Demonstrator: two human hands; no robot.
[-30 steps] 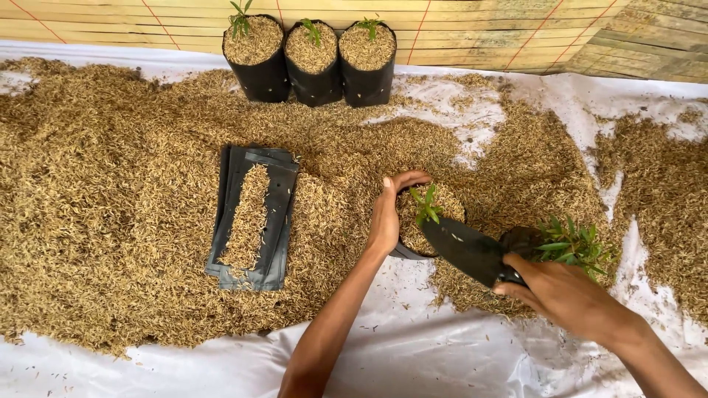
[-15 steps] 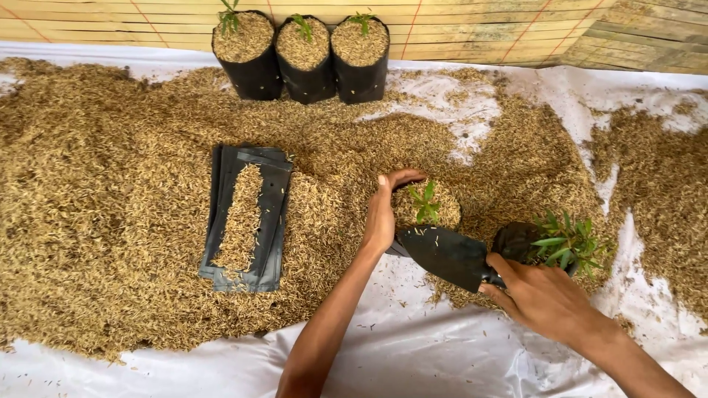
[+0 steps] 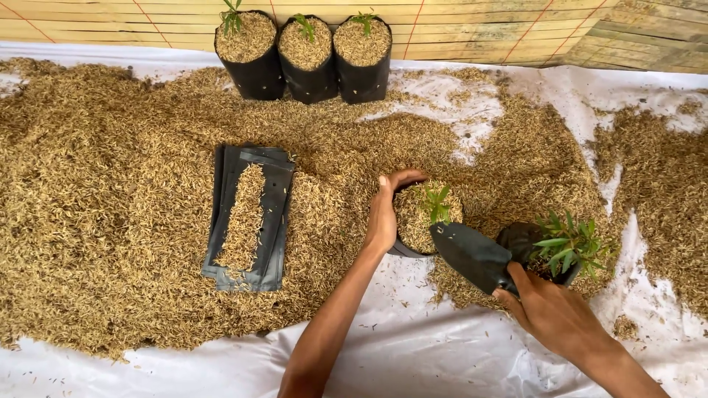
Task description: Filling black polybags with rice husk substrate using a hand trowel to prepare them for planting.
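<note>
1. Head view puts your left hand [image 3: 383, 214] on the near-left rim of a black grow bag [image 3: 413, 247], fingers curled over the edge and thumb down the outside, gripping the bag wall.
2. Your right hand [image 3: 549, 313] is wrapped around the handle of a dark trowel [image 3: 472, 254]; the handle itself is hidden under your fingers, so you can't see exactly how you grip it.
3. That trowel blade points up and left, its tip just at the rim of the bag you are holding.
4. Inside this bag the husk fill reaches almost to the top, and a small green seedling [image 3: 437, 203] stands upright near the far right side.
5. Just right of the trowel sits a second, darker bag holding a bushier green plant [image 3: 569, 245], close beside your right hand.
6. To your left, a flat stack of empty black bags [image 3: 276, 214] lies on the husks, with a strip of husk scattered down its middle.
7. All around spreads a wide layer of rice husks [image 3: 110, 191] over a white sheet [image 3: 413, 346].
8. At the far edge, three filled black bags [image 3: 310, 74], each with a small sprout, stand touching in a row against a bamboo wall [image 3: 516, 29].
</note>
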